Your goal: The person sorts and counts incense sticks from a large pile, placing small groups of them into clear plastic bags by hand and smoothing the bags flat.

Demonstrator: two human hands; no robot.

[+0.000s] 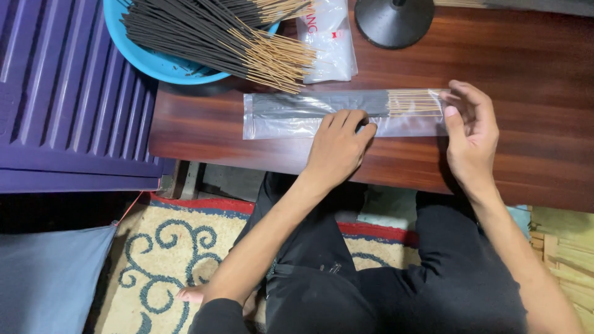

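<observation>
Near the middle of the frame, a long clear plastic sleeve point(297, 120) lying flat on the dark wooden table point(526, 68), filled with black incense sticks point(346, 102), bare bamboo ends pointing to the right. On the middle of the sleeve, the left hand point(337, 145), palm down, fingers curled under a little, pressing the sleeve to the table. At the right end of the sleeve, the right hand point(470, 133), partly open, thumb and fingertips pinching the open mouth of the plastic by the bamboo ends. In the upper left of the frame, a blue round bowl point(133, 46) heaped with loose incense sticks point(210, 34), tips hanging over the rim, close above the sleeve but not touching it. Just right of the bowl, at the top, a small stack of empty clear bags point(328, 43). Further right along the top edge, a round black stand base point(393, 21). At far left, a purple ridged board point(62, 93). Along the bottom, black trousers and a patterned rug point(167, 260).
</observation>
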